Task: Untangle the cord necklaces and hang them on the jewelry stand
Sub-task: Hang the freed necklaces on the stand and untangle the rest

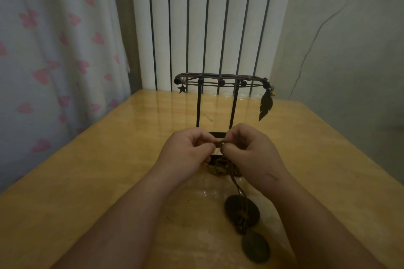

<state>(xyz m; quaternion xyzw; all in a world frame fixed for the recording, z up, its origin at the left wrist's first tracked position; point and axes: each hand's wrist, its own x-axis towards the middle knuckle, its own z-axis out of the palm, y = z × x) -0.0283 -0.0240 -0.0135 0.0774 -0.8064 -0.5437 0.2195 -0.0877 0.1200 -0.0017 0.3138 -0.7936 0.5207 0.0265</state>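
Hold: left hand (pixel 188 152) and right hand (pixel 251 150) pinch the knot (pixel 221 143) between them.
Cords (pixel 237 183): trail from knot, away from stand (pixel 198 107).

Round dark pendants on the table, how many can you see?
2. One round pendant lies on the table between the forearms; the other lies just nearer the camera. The cord tangle under the left hand and right hand may hide more.

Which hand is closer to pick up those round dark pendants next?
Probably the right hand: the round pendants lie beside its forearm, and their cord runs up into it. The left hand sits farther away.
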